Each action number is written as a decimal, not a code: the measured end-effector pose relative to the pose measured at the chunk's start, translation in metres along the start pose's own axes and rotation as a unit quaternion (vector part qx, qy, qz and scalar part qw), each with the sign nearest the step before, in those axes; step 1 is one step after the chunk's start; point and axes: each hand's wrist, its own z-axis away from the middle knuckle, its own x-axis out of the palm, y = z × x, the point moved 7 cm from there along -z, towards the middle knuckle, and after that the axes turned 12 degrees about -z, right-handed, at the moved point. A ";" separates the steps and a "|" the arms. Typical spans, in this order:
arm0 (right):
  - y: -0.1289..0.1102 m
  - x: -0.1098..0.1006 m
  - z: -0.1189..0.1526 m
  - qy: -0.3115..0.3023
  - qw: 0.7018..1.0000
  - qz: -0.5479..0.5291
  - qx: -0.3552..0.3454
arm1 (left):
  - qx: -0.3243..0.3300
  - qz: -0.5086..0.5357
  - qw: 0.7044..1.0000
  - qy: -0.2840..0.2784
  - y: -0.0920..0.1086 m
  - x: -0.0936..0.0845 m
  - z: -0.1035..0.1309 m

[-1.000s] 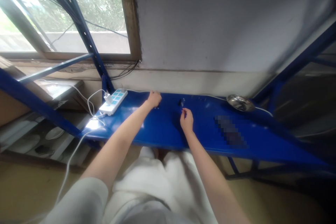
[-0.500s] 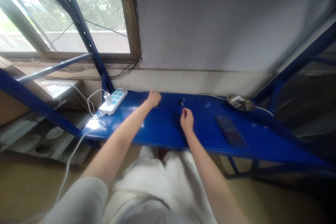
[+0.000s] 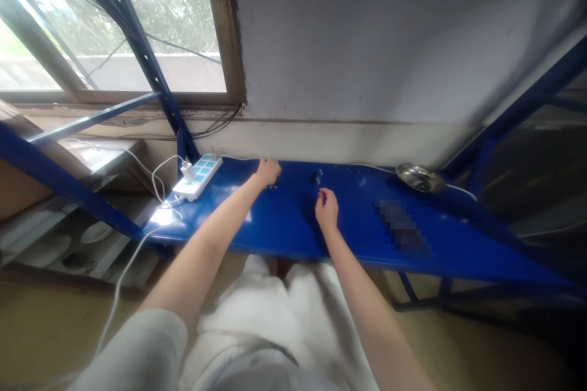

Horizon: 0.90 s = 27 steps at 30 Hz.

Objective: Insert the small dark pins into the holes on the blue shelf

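Observation:
My left hand [image 3: 268, 172] rests low over the far left part of the blue tabletop [image 3: 279, 226], its fingers curled downward. Small bits show at the edge of that hand, too tiny to name. Closer to me, my right hand [image 3: 326, 206] is held with thumb and fingers pinched together. Whatever may be between those fingertips cannot be made out. Just beyond the right hand lie a small dark piece [image 3: 314, 177] and a few small clear pieces [image 3: 320, 176] on the tabletop.
A white power strip [image 3: 198, 177] with a plugged-in charger sits at the left end. At the back right stands a shiny metal bowl [image 3: 420, 177]. A pixelated dark oblong [image 3: 403, 226] lies right of my hands. Blue frame posts [image 3: 158, 82] rise at both ends; a wall closes the back.

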 end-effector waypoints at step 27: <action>0.002 -0.004 0.000 0.029 0.999 -0.018 0.000 | 0.027 0.009 0.999 -0.018 0.104 0.046 -0.027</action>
